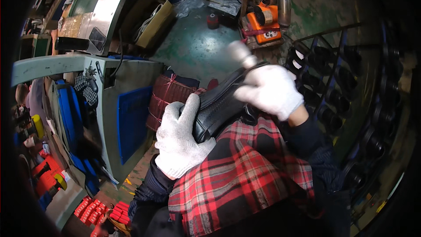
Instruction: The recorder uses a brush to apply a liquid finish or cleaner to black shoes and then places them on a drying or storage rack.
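Observation:
A black leather shoe point(219, 105) lies slantwise above my lap, over a red-and-black plaid cloth point(241, 166). My left hand point(182, 138), in a white knit glove, grips the shoe's near left end, with its thumb along the side. Over the far right end is my right hand point(272, 90), also gloved in white, with its fingers curled and partly smeared by motion. From that hand a blurred pale, rounded piece point(241, 55) sticks out to the upper left; I cannot make out what it is.
Beyond the shoe stand an orange machine point(265, 24) and a dark red spool point(212, 21). A tied brown bundle point(169, 98) sits beside a grey cabinet point(131, 74) on the left. Racks of black shoes point(333, 87) fill the right. Red boxes point(92, 210) lie lower left.

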{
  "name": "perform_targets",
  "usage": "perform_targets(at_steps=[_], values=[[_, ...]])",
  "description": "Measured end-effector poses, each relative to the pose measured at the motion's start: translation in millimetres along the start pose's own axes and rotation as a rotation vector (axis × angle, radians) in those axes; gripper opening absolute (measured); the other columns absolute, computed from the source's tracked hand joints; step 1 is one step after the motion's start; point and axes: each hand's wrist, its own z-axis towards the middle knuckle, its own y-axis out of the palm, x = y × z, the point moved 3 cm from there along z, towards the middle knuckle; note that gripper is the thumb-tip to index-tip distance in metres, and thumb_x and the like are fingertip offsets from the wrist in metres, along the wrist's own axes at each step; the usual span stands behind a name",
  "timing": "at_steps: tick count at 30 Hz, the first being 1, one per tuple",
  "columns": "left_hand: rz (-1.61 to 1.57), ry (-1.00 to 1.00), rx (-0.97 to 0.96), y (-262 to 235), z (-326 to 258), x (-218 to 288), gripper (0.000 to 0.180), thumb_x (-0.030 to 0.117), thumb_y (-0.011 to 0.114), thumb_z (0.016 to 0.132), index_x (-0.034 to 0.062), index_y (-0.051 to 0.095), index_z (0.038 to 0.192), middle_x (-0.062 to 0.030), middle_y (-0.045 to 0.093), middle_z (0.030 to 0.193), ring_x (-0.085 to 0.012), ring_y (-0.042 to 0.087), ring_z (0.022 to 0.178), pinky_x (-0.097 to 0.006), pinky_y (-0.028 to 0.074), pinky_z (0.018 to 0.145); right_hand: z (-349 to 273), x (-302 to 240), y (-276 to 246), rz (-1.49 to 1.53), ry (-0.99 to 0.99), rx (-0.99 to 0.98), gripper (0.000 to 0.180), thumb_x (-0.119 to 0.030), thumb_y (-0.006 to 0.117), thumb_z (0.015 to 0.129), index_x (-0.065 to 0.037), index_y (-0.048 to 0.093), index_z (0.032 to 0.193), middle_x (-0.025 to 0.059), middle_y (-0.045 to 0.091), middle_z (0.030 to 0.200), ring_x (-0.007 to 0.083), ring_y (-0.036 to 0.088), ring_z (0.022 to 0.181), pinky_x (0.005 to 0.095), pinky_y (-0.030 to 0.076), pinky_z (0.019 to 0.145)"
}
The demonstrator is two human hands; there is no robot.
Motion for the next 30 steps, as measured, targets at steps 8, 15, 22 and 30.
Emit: perform_targets(at_steps=[8, 15, 22, 30], values=[[-0.228, -0.189, -0.038, -4, 13, -19, 0.08, 0.017, 0.067, 0.068, 0.0128, 0.048, 0.146, -0.0237, 0.055, 0.123, -0.0366, 0.062, 0.109, -0.04, 0.047, 0.099, -19, 45, -22, 1.006, 0.243, 0.398, 0.021, -0.016, 0.072, 0.086, 0.003, 0.071, 0.095, 0.0015, 0.067, 0.078, 0.0059, 0.058, 0.067, 0.0229, 0.047, 0.06], [-2.203, -0.37, -0.534, 12, 17, -65, 0.05, 0.011, 0.049, 0.084, -0.0078, 0.054, 0.131, -0.0226, 0.063, 0.122, -0.0359, 0.065, 0.11, -0.049, 0.054, 0.094, -22, 34, -9, 1.166, 0.189, 0.37, 0.018, -0.012, 0.07, 0.088, 0.003, 0.07, 0.099, 0.0033, 0.069, 0.085, 0.0068, 0.06, 0.071, 0.0228, 0.049, 0.067], [-2.078, -0.687, -0.471, 20, 14, -70, 0.037, 0.023, 0.048, 0.091, -0.0099, 0.061, 0.1, -0.0273, 0.068, 0.105, -0.0438, 0.067, 0.094, -0.062, 0.055, 0.087, -11, 6, -1, 1.031, 0.112, 0.16, 0.021, -0.019, 0.069, 0.089, 0.002, 0.071, 0.087, -0.0001, 0.061, 0.07, 0.0053, 0.056, 0.065, 0.0222, 0.044, 0.058], [-1.697, -0.675, -0.468, 29, 11, -87, 0.024, 0.021, 0.054, 0.091, -0.0001, 0.064, 0.094, -0.0177, 0.069, 0.096, -0.0322, 0.068, 0.084, -0.045, 0.057, 0.075, -1, -46, 26, -0.09, -0.455, 0.416, 0.015, -0.032, 0.067, 0.083, -0.018, 0.072, 0.078, 0.0036, 0.065, 0.07, 0.0252, 0.065, 0.06, 0.0383, 0.051, 0.055]])
